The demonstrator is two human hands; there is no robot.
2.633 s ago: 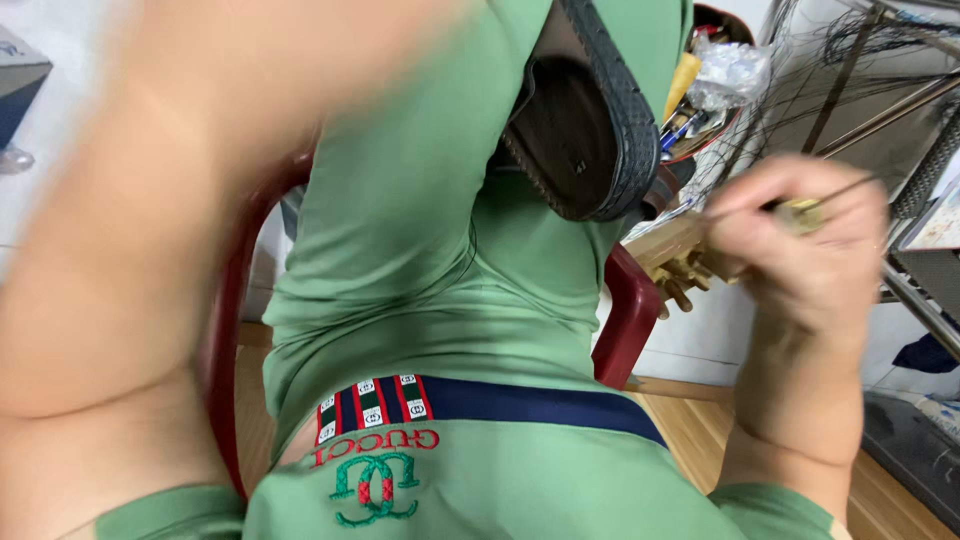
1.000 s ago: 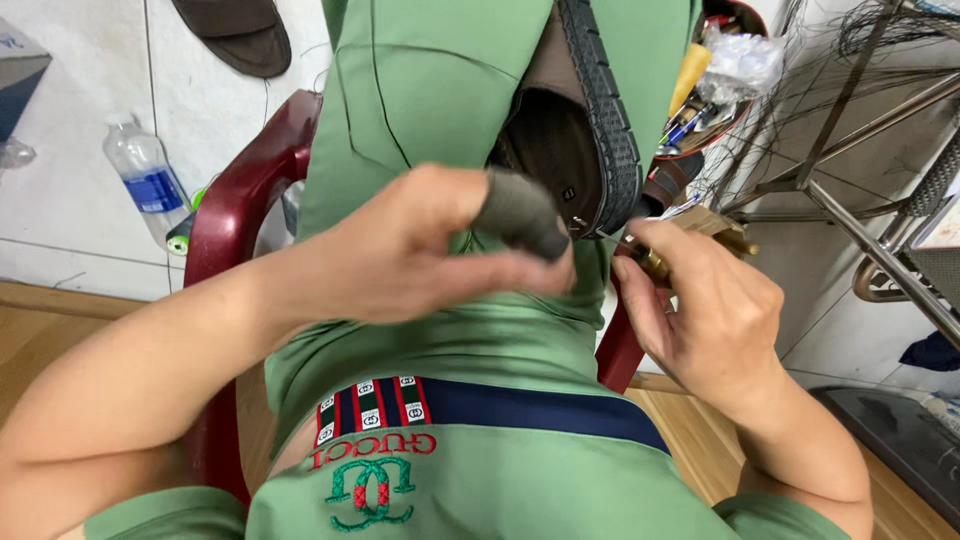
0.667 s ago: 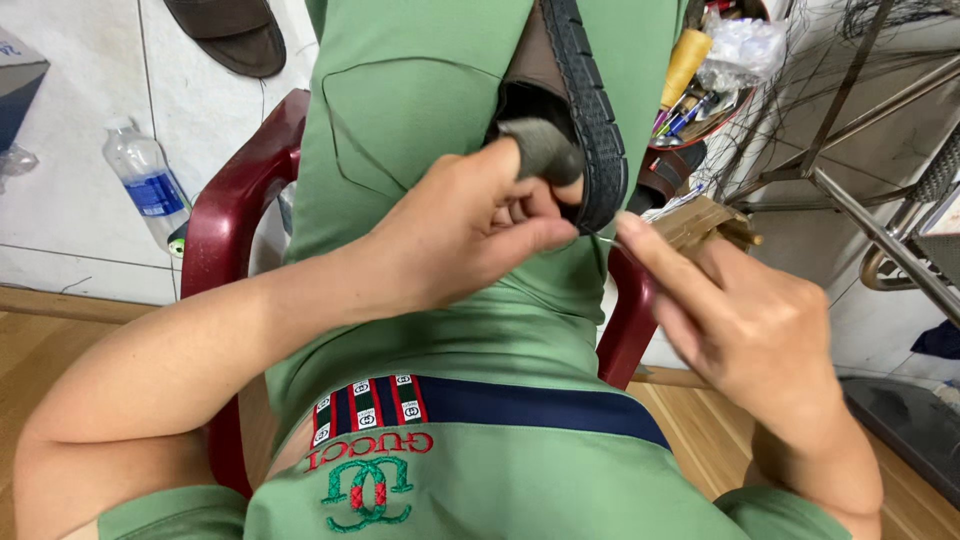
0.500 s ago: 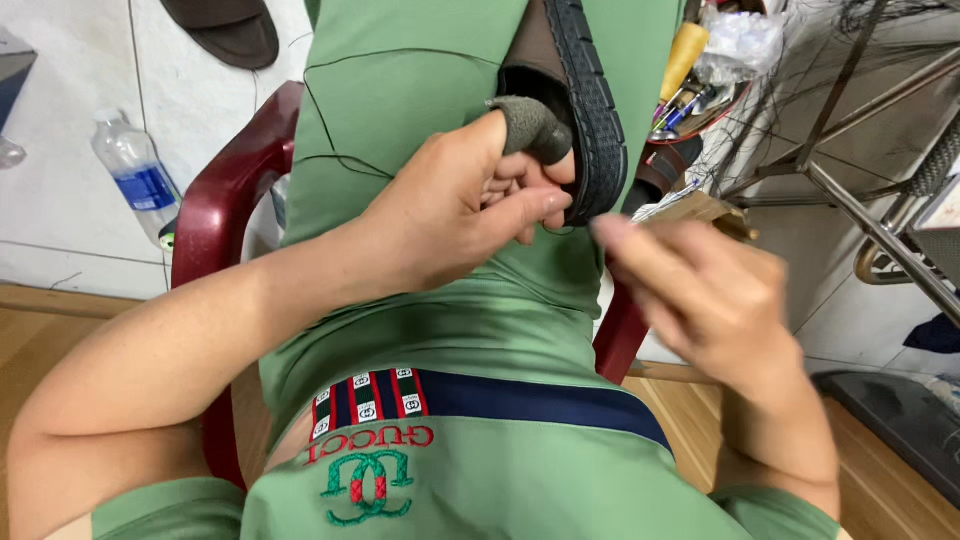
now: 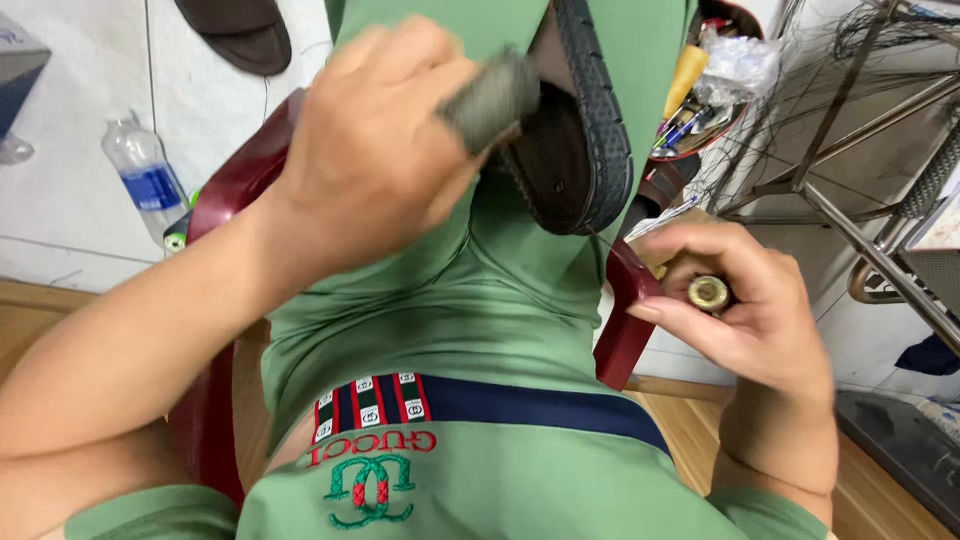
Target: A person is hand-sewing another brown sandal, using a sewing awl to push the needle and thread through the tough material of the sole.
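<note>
The right hand [image 5: 745, 300] is curling shut around a wooden-handled tool [image 5: 706, 291], only its brass end cap showing beside the red chair's [image 5: 625, 325] arm. Farther up, the left hand [image 5: 375, 150] is bending at the wrist, fingers closed over a grey, blurred pad [image 5: 492, 95] pressed against the dark shoe sole [image 5: 575, 130] on the lap. Beyond, a red basket [image 5: 700, 110] is holding pens and a yellow tube, partly hidden. A plastic bottle [image 5: 145, 185] is standing on the floor.
</note>
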